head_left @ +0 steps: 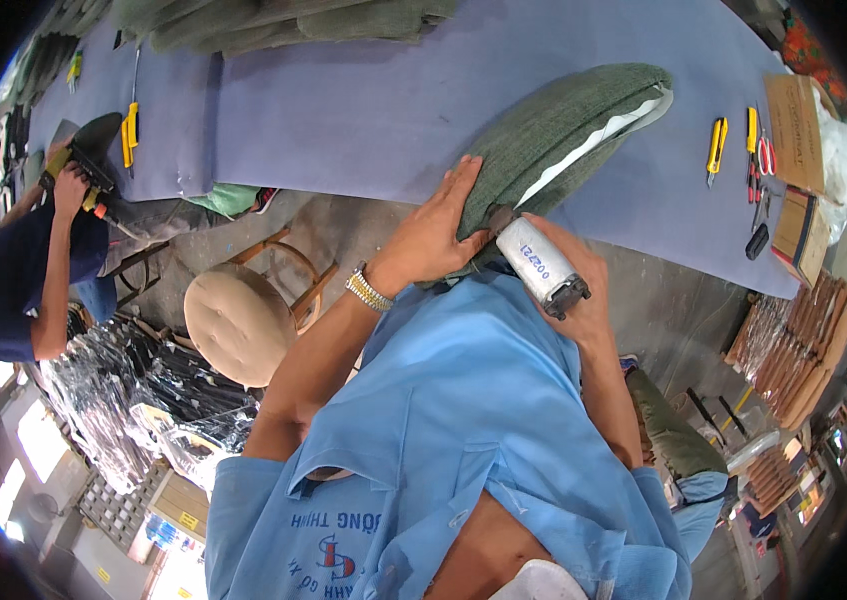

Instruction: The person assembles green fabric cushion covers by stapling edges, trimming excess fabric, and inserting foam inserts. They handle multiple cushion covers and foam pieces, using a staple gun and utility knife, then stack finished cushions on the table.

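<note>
Blue-grey counter (pixel 343 130) spans twelve o'clock. Green cushion (pixel 528 140) at one o'clock, slanting, far end over the counter. Left hand (pixel 433 228), twelve o'clock near centre, lies on the cushion's near end, fingers mostly straight; can't tell whether they pinch it. Right hand (pixel 588 272), about two o'clock, fingers curled round a silver cylindrical tool (pixel 535 262). White strip (pixel 595 138) runs along the cushion's right side. Judgement: press firmly, keep tool square, left thumb clear of its nose.

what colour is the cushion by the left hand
The cushion is dark greyish green, with a white strip along one side; the head view shows it.
</note>
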